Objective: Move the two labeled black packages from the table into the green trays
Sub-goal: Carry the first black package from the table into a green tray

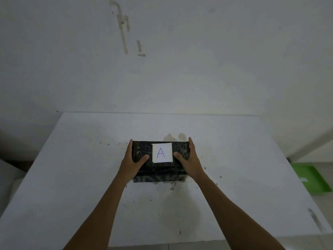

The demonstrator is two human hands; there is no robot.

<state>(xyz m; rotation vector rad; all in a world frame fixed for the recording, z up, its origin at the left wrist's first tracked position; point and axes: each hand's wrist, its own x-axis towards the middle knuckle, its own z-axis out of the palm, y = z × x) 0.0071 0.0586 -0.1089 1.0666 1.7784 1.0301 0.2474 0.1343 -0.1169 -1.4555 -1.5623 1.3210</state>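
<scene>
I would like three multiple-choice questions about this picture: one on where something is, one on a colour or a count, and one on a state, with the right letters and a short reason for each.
1. Where is the green tray?
A. On the table beside the package
B. Low down past the table's right edge
C. On top of the package

2. How many black packages are in view?
A. One
B. Two
C. Three

3. What are the hands doing?
A. Both lie flat on the table
B. Only one touches the package
C. Both hold the package by its ends

Answers:
1 B: the tray shows beyond the white table edge, lower than its top.
2 A: only the black package with the paper label A is seen.
3 C: the left hand and right hand each grip one end, thumbs on top.
</scene>
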